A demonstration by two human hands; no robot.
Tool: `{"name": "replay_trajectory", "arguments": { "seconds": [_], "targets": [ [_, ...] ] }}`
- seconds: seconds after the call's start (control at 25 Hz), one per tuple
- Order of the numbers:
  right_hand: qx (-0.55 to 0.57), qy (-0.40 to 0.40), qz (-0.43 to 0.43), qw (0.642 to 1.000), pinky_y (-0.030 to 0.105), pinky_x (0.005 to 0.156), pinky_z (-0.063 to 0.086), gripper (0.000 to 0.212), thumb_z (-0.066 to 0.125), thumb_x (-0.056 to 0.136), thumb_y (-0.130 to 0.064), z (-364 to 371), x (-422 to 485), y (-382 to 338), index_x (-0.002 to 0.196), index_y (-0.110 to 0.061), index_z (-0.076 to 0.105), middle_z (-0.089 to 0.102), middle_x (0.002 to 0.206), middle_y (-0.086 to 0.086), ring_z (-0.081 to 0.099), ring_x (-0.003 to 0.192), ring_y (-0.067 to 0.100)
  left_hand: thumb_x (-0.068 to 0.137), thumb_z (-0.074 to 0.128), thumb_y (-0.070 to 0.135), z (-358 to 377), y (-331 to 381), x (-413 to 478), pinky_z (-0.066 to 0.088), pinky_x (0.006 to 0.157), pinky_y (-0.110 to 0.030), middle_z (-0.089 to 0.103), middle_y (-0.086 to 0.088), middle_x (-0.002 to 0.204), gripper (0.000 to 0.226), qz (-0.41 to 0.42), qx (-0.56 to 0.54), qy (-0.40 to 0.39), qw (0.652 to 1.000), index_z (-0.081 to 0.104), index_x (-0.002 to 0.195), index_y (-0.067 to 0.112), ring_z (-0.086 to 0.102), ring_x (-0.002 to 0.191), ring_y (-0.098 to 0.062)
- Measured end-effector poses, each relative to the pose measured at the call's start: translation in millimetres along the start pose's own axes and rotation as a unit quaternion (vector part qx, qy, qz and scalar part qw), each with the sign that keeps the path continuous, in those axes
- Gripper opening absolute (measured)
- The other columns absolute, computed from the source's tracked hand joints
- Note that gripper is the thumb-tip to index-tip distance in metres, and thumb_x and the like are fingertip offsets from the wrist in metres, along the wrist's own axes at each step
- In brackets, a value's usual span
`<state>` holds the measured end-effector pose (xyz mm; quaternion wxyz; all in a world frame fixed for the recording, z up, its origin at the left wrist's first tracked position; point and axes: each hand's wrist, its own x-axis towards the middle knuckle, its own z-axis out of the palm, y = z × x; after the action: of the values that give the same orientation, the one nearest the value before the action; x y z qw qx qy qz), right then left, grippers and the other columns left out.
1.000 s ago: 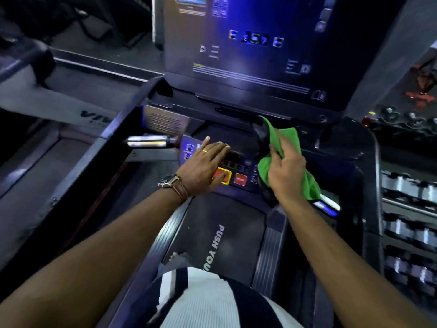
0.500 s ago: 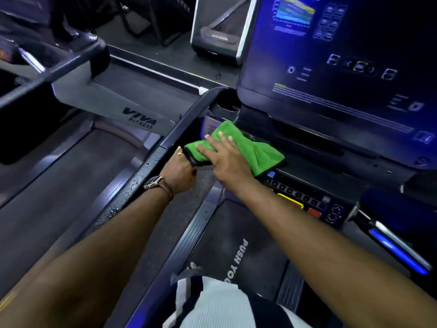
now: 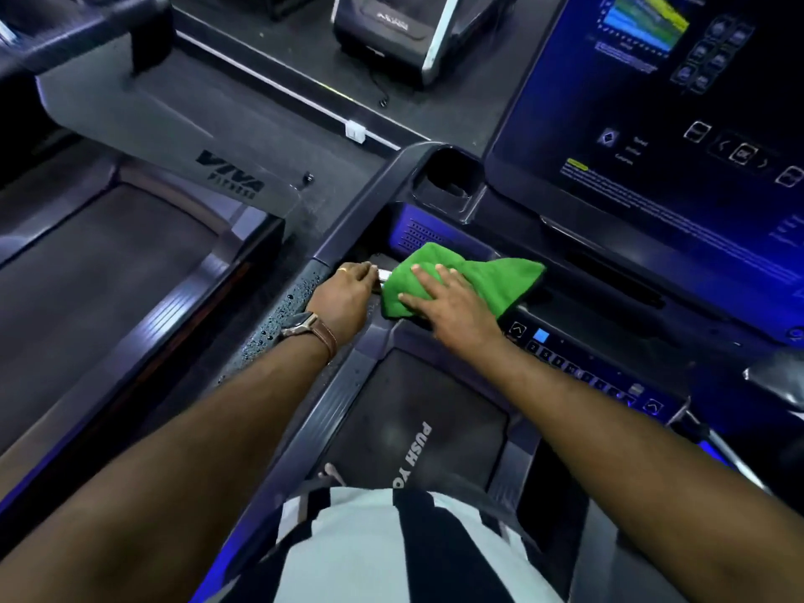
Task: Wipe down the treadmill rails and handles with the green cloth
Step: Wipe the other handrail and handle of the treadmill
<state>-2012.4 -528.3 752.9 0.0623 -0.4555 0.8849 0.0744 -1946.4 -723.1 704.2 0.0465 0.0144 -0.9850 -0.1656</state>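
The green cloth [image 3: 487,274] lies draped over the treadmill's short left handle, just below the console. My right hand [image 3: 452,309] presses flat on the cloth with its fingers spread. My left hand [image 3: 346,293] grips the silver end of that handle [image 3: 383,275] next to the cloth, fingers curled over it. The left side rail [image 3: 283,311], speckled with water droplets, runs from the handle back toward me. Most of the handle is hidden under the cloth.
The lit console screen [image 3: 652,145] rises at the upper right, with a cup holder [image 3: 448,180] at its left corner. A button panel [image 3: 570,367] sits under my right forearm. The belt [image 3: 413,424] lies below. Another treadmill [image 3: 108,276] stands to the left.
My right hand carried the cloth from the centre-right handle across to the left handle. My left hand left the button panel and took hold of the left handle's end.
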Motion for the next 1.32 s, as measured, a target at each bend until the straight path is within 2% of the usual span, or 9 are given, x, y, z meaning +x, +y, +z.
{"name": "replay_trajectory", "arguments": {
  "seconds": [0.24, 0.4, 0.52, 0.64, 0.72, 0.8, 0.92, 1.12, 1.32],
  "targets": [
    [-0.005, -0.055, -0.079, 0.995, 0.042, 0.117, 0.021, 0.046, 0.037, 0.101, -0.016, -11, 20, 4, 0.143, -0.033, 0.048, 0.016, 0.163, -0.002, 0.024, 0.145, 0.037, 0.076, 0.056, 0.000, 6, -4, -1, 0.049, 0.092, -0.036, 0.063, -0.017, 0.122, 0.045, -0.006, -0.019, 0.045, 0.999, 0.060, 0.121, -0.001, 0.056, 0.112, -0.034],
    [-0.032, -0.101, -0.110, 0.988, 0.035, 0.099, 0.043, 0.037, 0.041, 0.103, -0.031, -31, 0, 49, 0.137, -0.037, 0.053, 0.020, 0.162, -0.007, 0.046, 0.133, 0.030, 0.073, 0.054, -0.004, 4, 1, 2, 0.054, 0.070, -0.037, 0.068, -0.008, 0.108, 0.036, -0.007, -0.023, 0.099, 0.995, 0.066, 0.106, 0.005, 0.060, 0.094, -0.032],
    [-0.056, -0.122, -0.130, 0.982, 0.036, 0.083, 0.047, 0.038, 0.044, 0.101, -0.032, -36, 14, 48, 0.137, -0.042, 0.051, 0.025, 0.161, -0.004, 0.056, 0.121, 0.030, 0.072, 0.053, -0.002, 1, 5, 0, 0.053, 0.060, -0.034, 0.071, -0.005, 0.102, 0.033, -0.033, -0.028, 0.129, 0.991, 0.068, 0.099, 0.010, 0.062, 0.085, -0.030],
    [-0.029, -0.086, -0.133, 0.987, 0.039, 0.083, 0.048, 0.039, 0.052, 0.095, -0.038, -34, 46, 24, 0.134, -0.043, 0.054, 0.050, 0.142, 0.000, 0.060, 0.112, 0.032, 0.075, 0.060, 0.002, 0, 9, 1, 0.049, 0.060, -0.035, 0.068, -0.009, 0.102, 0.046, -0.082, -0.028, 0.082, 0.993, 0.061, 0.119, 0.012, 0.063, 0.085, -0.034],
    [-0.004, -0.075, -0.151, 0.986, 0.040, 0.078, 0.050, 0.036, 0.057, 0.091, -0.036, -32, 65, 5, 0.127, -0.039, 0.061, 0.059, 0.120, -0.001, 0.063, 0.102, 0.032, 0.084, 0.063, 0.014, -2, 11, 5, 0.047, 0.063, -0.040, 0.062, -0.015, 0.109, 0.067, -0.162, -0.007, 0.020, 0.987, 0.035, 0.144, 0.013, 0.063, 0.088, -0.037],
    [0.020, -0.084, -0.153, 0.984, 0.041, 0.083, 0.052, 0.037, 0.061, 0.088, -0.034, -32, 74, 5, 0.124, -0.038, 0.063, 0.062, 0.123, -0.002, 0.063, 0.104, 0.032, 0.090, 0.059, 0.017, 0, 12, 7, 0.046, 0.065, -0.043, 0.058, -0.017, 0.114, 0.072, -0.194, 0.006, 0.005, 0.981, 0.020, 0.150, 0.012, 0.062, 0.091, -0.038],
    [0.052, -0.119, -0.169, 0.977, 0.032, 0.097, 0.048, 0.043, 0.071, 0.080, -0.028, -38, 61, 46, 0.121, -0.040, 0.066, 0.059, 0.137, -0.003, 0.063, 0.111, 0.026, 0.089, 0.050, 0.004, 0, 16, 6, 0.046, 0.065, -0.042, 0.059, -0.018, 0.118, 0.062, -0.198, -0.007, 0.039, 0.979, 0.030, 0.146, 0.011, 0.062, 0.093, -0.039],
    [0.107, -0.189, -0.197, 0.956, 0.017, 0.093, 0.043, 0.042, 0.081, 0.074, -0.020, -48, 40, 107, 0.112, -0.035, 0.072, 0.059, 0.133, 0.001, 0.064, 0.111, 0.015, 0.088, 0.049, 0.002, -3, 17, 5, 0.045, 0.060, -0.040, 0.061, -0.016, 0.107, 0.038, -0.192, -0.011, 0.063, 0.979, 0.050, 0.125, 0.010, 0.063, 0.085, -0.039],
    [0.135, -0.109, -0.199, 0.965, 0.037, 0.093, 0.052, 0.038, 0.073, 0.082, -0.043, -24, 83, 49, 0.119, -0.030, 0.071, 0.070, 0.118, 0.008, 0.068, 0.101, 0.029, 0.090, 0.054, 0.013, -3, 17, 7, 0.044, 0.064, -0.040, 0.062, -0.014, 0.106, 0.031, -0.205, 0.001, 0.048, 0.978, 0.052, 0.121, 0.012, 0.063, 0.089, -0.036]
  ]
}}
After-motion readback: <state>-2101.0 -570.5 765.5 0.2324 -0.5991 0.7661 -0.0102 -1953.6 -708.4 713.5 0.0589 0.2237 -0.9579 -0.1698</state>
